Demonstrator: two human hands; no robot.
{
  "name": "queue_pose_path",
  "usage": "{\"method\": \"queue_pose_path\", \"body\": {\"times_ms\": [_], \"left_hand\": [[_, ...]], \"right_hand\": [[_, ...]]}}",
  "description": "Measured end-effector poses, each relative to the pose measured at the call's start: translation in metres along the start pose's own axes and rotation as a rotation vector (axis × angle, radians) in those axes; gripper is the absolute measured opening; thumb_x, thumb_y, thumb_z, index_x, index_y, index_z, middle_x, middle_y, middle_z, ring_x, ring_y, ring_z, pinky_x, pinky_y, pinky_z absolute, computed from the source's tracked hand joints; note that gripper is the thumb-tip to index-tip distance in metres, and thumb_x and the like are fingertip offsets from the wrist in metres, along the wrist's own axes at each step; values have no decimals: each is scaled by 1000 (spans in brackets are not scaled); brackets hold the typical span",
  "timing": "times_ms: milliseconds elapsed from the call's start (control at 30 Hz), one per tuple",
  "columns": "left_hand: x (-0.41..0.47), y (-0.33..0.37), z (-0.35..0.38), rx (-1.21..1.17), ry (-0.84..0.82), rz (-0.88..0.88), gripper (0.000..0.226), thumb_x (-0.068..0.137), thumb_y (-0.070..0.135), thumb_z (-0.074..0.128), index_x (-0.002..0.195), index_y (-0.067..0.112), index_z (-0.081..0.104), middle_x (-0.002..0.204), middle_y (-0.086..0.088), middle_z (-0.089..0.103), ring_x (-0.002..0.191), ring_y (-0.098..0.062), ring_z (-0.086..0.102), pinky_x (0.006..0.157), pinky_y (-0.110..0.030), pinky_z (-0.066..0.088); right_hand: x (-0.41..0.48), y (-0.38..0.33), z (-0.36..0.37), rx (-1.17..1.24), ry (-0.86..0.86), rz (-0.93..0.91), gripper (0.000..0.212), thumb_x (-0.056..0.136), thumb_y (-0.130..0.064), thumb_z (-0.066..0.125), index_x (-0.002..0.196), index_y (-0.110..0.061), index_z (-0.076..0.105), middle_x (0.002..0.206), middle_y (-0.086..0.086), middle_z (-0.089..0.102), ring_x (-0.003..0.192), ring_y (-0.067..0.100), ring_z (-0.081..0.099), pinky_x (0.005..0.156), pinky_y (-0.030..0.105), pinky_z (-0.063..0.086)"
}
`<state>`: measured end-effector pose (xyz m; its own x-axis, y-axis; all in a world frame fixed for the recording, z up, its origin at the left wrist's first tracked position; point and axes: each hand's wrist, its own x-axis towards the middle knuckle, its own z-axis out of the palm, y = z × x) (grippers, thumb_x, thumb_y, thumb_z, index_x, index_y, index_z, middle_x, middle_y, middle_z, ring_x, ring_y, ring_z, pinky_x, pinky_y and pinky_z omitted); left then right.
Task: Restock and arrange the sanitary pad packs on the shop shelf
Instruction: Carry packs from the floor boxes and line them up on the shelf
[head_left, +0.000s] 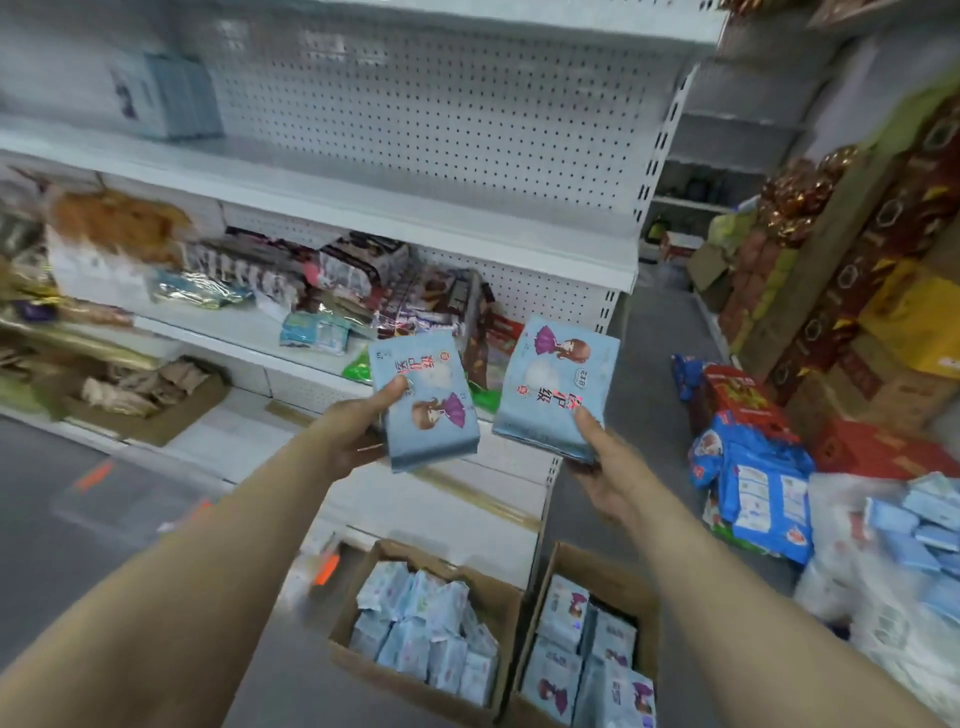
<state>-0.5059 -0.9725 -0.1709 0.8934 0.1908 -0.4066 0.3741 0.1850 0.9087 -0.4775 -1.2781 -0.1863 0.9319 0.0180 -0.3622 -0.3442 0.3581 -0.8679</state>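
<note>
While restocking, got both hands full, so quick rundown left to right. Upper left of the frame: can make out a row of pale blue packs (161, 96) standing upright on the top shelf (363, 176), with loads of bare board to the right of them. Lower down at left, just a jumble of mixed goods on the middle shelf (234, 332), too blurry to name.

Centre frame: holding the left pack (423, 400) in the left hand (353, 436), thumb across the printed face, fingers curled round the back. Just right of it, gripping the right pack (556, 387) the same way in the right hand (610, 470). Side by side, close, not touching. Holding both with the long axis running roughly bottom to top of the frame, but flipped against each other: cartoon girl at the lower end on the left pack, at the upper end on the right pack.

Bottom centre: two open cardboard boxes on the floor (78, 545), left box (415, 639) and right box (587, 654), both stuffed with more packs. Far right: blue bags (763, 493) piled up.

Guessing the top shelf as the target, so up and to the left of both hands, left hand nearer that row. Probably worth turning one pack end for end first to match the prints.
</note>
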Motion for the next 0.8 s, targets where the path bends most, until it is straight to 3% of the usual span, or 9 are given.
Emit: {"method": "queue_pose_path", "body": {"times_ms": [233,433,533,600,700,800], "left_hand": [[-2,71,-103,-135,91,121,44,86,46,72,111,10,66,102,-14,72,83,-24,70,68,-33,55],[15,134,-209,-221,147,186,46,80,47,77,109,12,67,97,-15,74,84,-28,71,73,-39,58],[25,167,-259,-250,154,196,40,83,47,75,102,13,65,74,-9,76,74,-25,71,54,-33,59],[33,187,-291,-269,165,198,34,86,44,73,97,14,63,62,-5,73,73,-24,69,51,-32,58],[51,213,-328,-268,163,207,35,84,44,74,98,14,63,65,-4,74,77,-25,69,51,-32,59],[75,234,-354,-318,175,193,37,84,43,76,103,13,63,81,-8,74,78,-27,69,59,-39,58]], "right_hand": [[6,-20,140,-44,-123,-71,25,91,-23,73,114,-18,66,100,-1,75,91,13,68,62,21,56],[18,-25,275,-18,-163,-110,40,80,-22,80,116,-13,66,107,5,76,101,18,68,83,28,56],[26,-29,340,-9,-153,-123,48,72,-25,83,115,-13,66,105,6,76,101,20,68,79,28,57],[35,-31,381,1,-161,-140,40,77,-25,82,113,-14,67,103,6,76,96,19,69,69,26,58],[50,-34,433,13,-171,-163,25,85,-24,78,106,-14,68,97,5,76,91,17,68,71,26,55],[70,-36,472,7,-188,-168,26,83,-26,79,105,-15,69,91,1,77,96,17,68,83,29,55]]}}
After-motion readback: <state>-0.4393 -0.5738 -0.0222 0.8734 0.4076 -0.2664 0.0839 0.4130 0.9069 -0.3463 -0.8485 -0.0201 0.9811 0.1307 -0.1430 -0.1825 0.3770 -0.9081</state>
